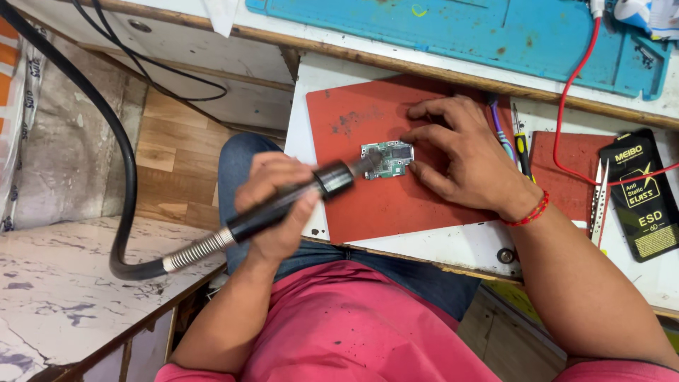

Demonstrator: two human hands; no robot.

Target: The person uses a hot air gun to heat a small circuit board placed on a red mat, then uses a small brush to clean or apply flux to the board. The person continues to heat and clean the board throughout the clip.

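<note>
Gripping a black hot-air handpiece, the left hand is closing around its barrel and aiming the nozzle at a small green circuit board. The board is lying on a red mat. The right hand, fingers spread, is pressing the board's right edge.

I see a white bench bearing a red mat (circuit board on it), tweezers and a black packet.

Red mat bare below the circuit board; screwdrivers, probably, crowd its right.
</note>
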